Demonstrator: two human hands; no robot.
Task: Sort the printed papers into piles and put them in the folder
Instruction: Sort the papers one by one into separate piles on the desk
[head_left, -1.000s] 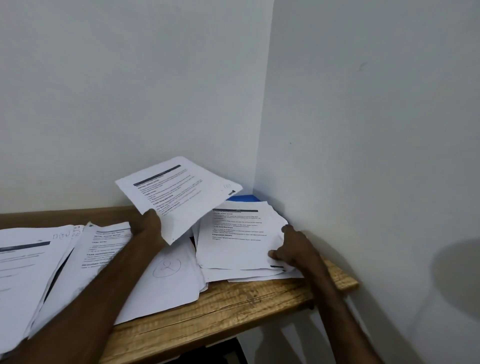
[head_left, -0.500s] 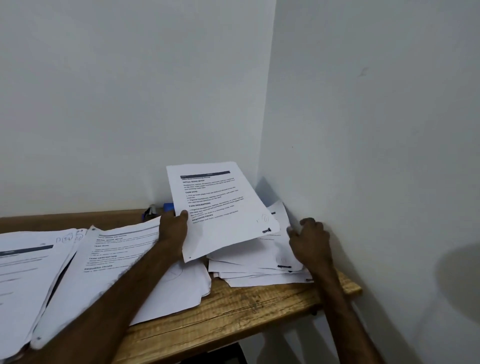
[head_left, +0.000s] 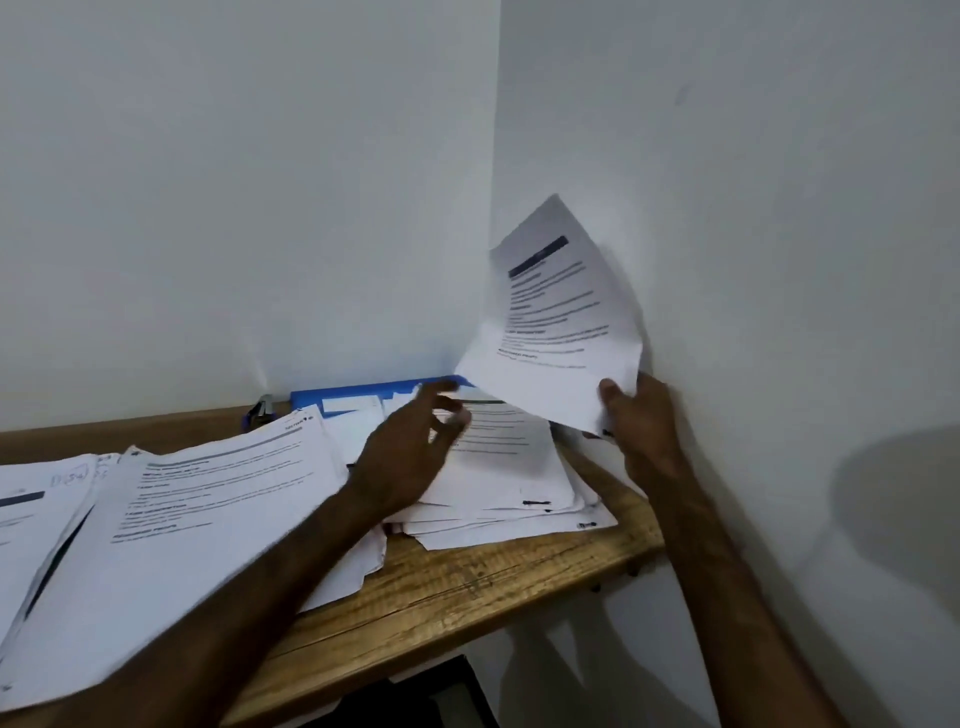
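My right hand grips the lower corner of a printed sheet and holds it upright against the right wall. My left hand hovers with fingers spread over the right pile of papers, holding nothing. A blue folder lies at the back against the wall, mostly covered by papers. A large middle pile and a far-left pile of printed pages cover the wooden table.
The table sits in a corner with white walls behind and to the right. A small dark stapler-like object lies at the back edge beside the folder. The table's right end stops at the wall.
The printed sheet passed from my left hand to my right hand and swung up to the right against the wall. My left hand let go and opened over the right pile.
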